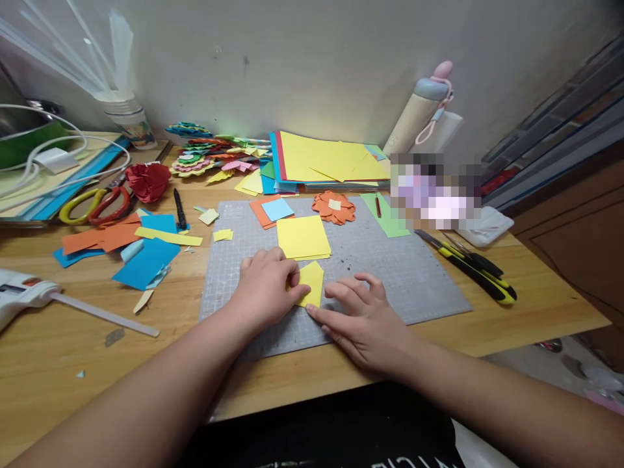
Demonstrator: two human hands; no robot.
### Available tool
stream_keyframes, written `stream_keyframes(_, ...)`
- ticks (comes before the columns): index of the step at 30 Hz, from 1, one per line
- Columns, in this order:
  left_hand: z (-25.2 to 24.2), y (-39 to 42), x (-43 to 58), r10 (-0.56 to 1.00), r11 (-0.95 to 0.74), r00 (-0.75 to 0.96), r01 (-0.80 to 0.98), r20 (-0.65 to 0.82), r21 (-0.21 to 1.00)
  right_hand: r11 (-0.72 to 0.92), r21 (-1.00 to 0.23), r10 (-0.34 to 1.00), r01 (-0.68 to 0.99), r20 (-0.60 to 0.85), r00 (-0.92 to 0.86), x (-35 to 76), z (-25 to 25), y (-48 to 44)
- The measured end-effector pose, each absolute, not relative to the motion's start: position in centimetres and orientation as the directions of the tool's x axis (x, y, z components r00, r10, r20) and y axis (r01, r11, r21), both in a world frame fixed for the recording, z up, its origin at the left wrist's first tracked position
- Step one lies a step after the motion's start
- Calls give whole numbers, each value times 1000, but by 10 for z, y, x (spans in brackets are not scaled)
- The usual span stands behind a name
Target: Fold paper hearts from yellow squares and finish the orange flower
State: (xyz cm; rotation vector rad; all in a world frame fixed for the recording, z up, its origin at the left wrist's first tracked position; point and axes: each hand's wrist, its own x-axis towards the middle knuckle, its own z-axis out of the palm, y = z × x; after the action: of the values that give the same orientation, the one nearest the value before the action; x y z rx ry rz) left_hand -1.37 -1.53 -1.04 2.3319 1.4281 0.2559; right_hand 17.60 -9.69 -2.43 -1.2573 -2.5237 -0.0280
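Note:
A small folded piece of yellow paper (312, 281) lies on the grey cutting mat (419, 286). My left hand (266, 286) holds its left side, the thumb pressed on top and the other fingers curled; part of the paper is hidden under it. At the paper's lower corner, the fingertip of my right hand (365, 318) touches the edge, its fingers apart and holding nothing. Just beyond sits a stack of yellow square sheets (304, 236). Behind it are an orange paper flower (346, 213) with a pale square centre and a light-blue square (277, 209) on orange paper.
A utility knife (480, 270) rests at the mat's right side. To the left are scissors (110, 205), blue and orange scraps (149, 260) and a glue gun (24, 296). Coloured sheets (326, 156), paper flowers (195, 162) and a bottle (414, 114) stand along the wall.

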Motion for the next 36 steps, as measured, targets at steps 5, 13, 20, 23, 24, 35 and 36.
stream_keyframes(5, -11, -15, -14, 887, -402, 459, 818, -46, 411, 590, -151, 792, 793, 300, -532, 174, -24, -100)
stream_keyframes(13, -11, -16, -14, 883, -416, 467, 824, -44, 385, 526, -244, 850, 815, 149, -505, 164, -18, -92)
stream_keyframes(20, -7, -13, -12, 880, -404, 467, 830, -83, 386, 543, -167, 839, 823, 98, -534, 149, -13, -85)
stream_keyframes(23, -8, -12, -12, 886, -388, 454, 839, -97, 382, 565, -144, 825, 812, 106, -555, 140, -12, -80)
stream_keyframes(24, -8, -11, -13, 889, -381, 447, 843, -100, 380, 571, -142, 821, 809, 113, -560, 137, -12, -79)
stream_keyframes(35, -6, -14, -14, 887, -384, 454, 826, -83, 413, 371, -258, 926, 892, 171, -336, 153, -15, -114)
stream_keyframes(36, -6, -14, -14, 888, -382, 453, 826, -83, 415, 355, -268, 933, 896, 170, -318, 157, -15, -117)
